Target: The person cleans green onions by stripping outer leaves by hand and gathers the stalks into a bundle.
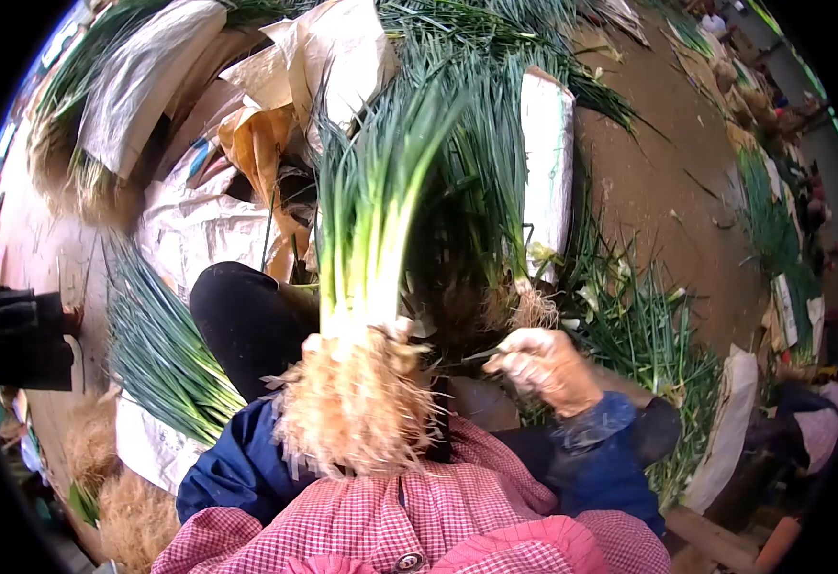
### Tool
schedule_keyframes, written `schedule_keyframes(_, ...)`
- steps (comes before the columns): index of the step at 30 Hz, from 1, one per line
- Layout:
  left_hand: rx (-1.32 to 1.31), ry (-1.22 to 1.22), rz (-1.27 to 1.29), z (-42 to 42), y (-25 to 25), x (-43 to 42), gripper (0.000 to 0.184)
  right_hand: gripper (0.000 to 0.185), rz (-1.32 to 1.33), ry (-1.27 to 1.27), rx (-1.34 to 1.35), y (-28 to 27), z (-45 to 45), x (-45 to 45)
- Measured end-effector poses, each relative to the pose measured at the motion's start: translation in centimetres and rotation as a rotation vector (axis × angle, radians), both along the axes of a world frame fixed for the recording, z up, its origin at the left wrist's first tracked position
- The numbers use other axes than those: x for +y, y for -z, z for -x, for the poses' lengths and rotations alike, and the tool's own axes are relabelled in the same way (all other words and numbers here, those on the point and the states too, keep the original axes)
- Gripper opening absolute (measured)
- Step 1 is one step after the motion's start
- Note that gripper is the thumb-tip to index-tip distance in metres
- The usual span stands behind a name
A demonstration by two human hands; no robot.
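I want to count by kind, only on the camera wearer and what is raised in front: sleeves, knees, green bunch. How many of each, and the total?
Blue sleeves: 2
Dark knees: 2
Raised green bunch: 1
Total: 5

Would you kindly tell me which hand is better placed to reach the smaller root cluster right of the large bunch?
Probably the right hand: it is close to the smaller root cluster, while the left sleeve leads to the large bunch, which that hand, mostly hidden, seems to hold.

Red-and-white checked smock (371, 521), dark round button (408, 562), navy blue sleeves (232, 469), black trousers (237, 320).
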State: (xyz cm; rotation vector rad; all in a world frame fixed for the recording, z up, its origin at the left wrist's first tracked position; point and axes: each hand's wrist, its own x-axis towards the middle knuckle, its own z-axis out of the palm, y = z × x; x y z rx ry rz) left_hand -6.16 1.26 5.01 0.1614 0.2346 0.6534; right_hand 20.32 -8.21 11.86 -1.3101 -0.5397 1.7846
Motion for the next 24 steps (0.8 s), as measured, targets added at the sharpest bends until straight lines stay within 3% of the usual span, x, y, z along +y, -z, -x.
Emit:
schedule_keyframes(2, 0.111, -0.024, -0.148, 1.6, -2.9, 2.1, 0.060, 0.013, -0.009, -0.002, -0.259, 1.4, -2.7, -1.5)
schedule_keyframes(3, 0.164, -0.029, -0.216, 2.4, -4.2, 2.9, 0.060, 0.023, 0.030, -0.215, -0.732, 1.7, -3.6, -1.9)
schedule_keyframes(4, 0.209, -0.049, -0.283, 2.9, -5.5, 3.8, 0.059, 0.033, 0.057, -0.159, -0.718, 1.6, -3.2, -1.4)
schedule_keyframes(6, 0.283, -0.080, -0.392, 3.7, -8.0, 5.0, 0.059, 0.037, -0.182, -0.103, -0.604, 1.2, -1.2, 0.7)
schedule_keyframes(9, 0.398, -0.129, -0.533, 4.3, -11.7, 6.2, 0.058, 0.042, -0.621, 0.055, -0.820, 6.3, 2.2, 6.5)
schedule_keyframes(11, 0.467, -0.172, -0.627, 4.7, -14.0, 7.0, 0.057, 0.047, -0.572, 0.033, -0.569, 5.5, 5.3, 9.2)
schedule_keyframes(12, 0.494, -0.193, -0.663, 4.8, -15.0, 7.1, 0.057, 0.051, -0.462, -0.052, -0.261, 3.6, 6.4, 9.7)
schedule_keyframes(15, 0.570, -0.272, -0.744, 6.0, -17.1, 7.1, 0.056, 0.037, -0.631, -0.325, 0.134, 2.2, 9.1, 8.4)
schedule_keyframes(16, 0.583, -0.297, -0.758, 6.5, -17.4, 6.8, 0.056, 0.026, -0.510, -0.430, 0.107, 1.9, 8.6, 7.3)
schedule_keyframes(18, 0.617, -0.353, -0.784, 7.7, -17.9, 6.5, 0.056, 0.025, -0.551, -0.358, -0.053, 6.3, 7.2, 6.0)
schedule_keyframes(20, 0.673, -0.424, -0.798, 9.7, -18.2, 5.2, 0.055, 0.027, -0.199, -0.272, -0.235, 6.7, 4.1, 4.5)
schedule_keyframes(23, 0.804, -0.540, -0.794, 14.3, -19.3, 2.9, 0.055, 0.034, -0.079, 0.026, -0.449, 17.1, 0.9, 2.2)
schedule_keyframes(24, 0.877, -0.585, -0.792, 16.4, -19.5, 1.7, 0.054, 0.036, -0.078, -0.015, -0.508, 20.4, -0.4, 1.7)
